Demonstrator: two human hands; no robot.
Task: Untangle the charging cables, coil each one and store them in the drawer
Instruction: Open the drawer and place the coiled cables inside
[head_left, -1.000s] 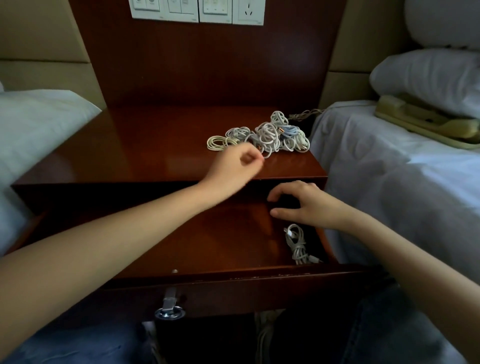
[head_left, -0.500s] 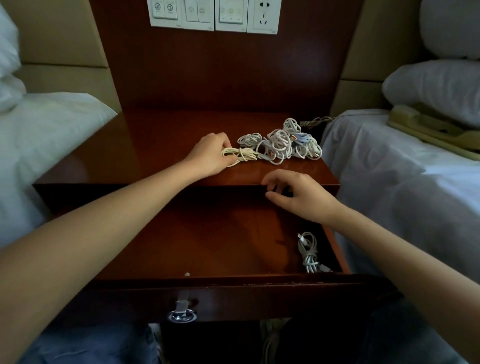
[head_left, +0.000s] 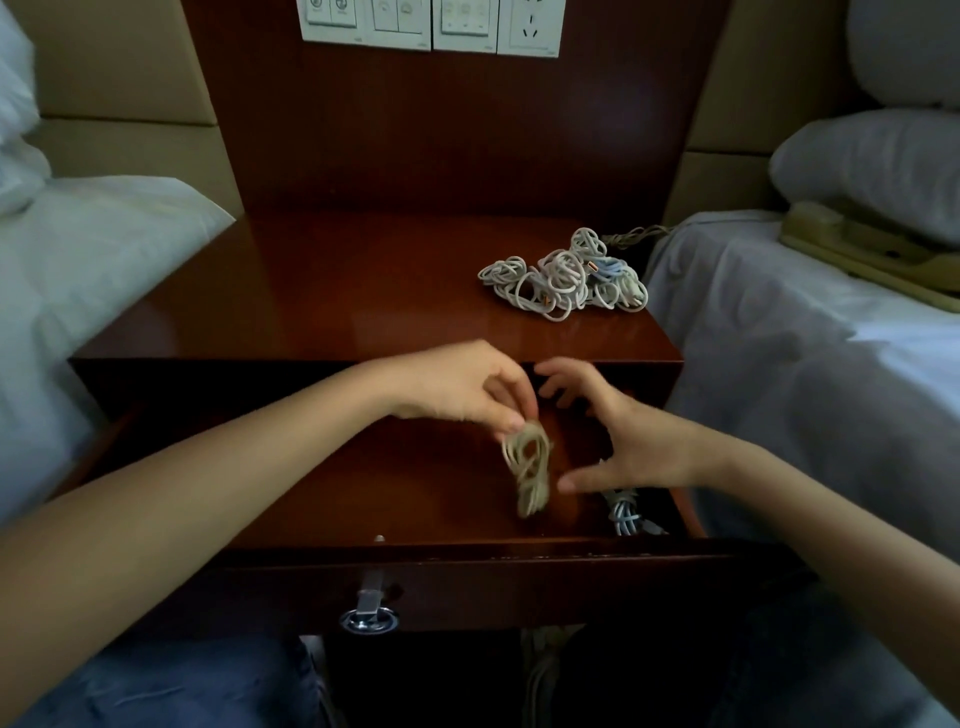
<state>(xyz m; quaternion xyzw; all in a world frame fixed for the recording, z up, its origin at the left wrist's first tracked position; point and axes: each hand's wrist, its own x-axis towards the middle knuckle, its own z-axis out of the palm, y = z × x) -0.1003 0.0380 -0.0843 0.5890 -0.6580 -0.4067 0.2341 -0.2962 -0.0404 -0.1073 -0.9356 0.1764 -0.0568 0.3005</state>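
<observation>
The left hand (head_left: 452, 384) pinches the top of a beige coiled cable (head_left: 527, 467) between its thumb and curled fingertips. The coil hangs below the hand, over the open drawer (head_left: 363, 493). It is a slim bundle of several loops, smeared by motion blur, so its plugs and any tie cannot be made out.

At three o'clock from the coil is the right hand (head_left: 639, 441), fingers spread and loosely bent, holding nothing. Its thumb reaches toward the lower part of the coil and ends just beside it. The blur hides whether they touch.

At four o'clock from the held coil, a white coiled cable (head_left: 623, 512) lies in the drawer's right front corner, its upper end covered by the right hand. The drawer front carries a metal ring pull (head_left: 369, 618) at six o'clock.

At one o'clock from the hands, a tangled pile of white cables (head_left: 563, 278) sits near the right edge of the dark wooden nightstand top (head_left: 337, 291). The loops overlap too much to count. A thin cord (head_left: 634, 236) runs off behind the pile into shadow.

At twelve o'clock a white switch panel (head_left: 431, 23) is cut off by the frame's upper edge. White beds flank the nightstand, and a beige telephone (head_left: 872, 249) lies on the right one at two o'clock.
</observation>
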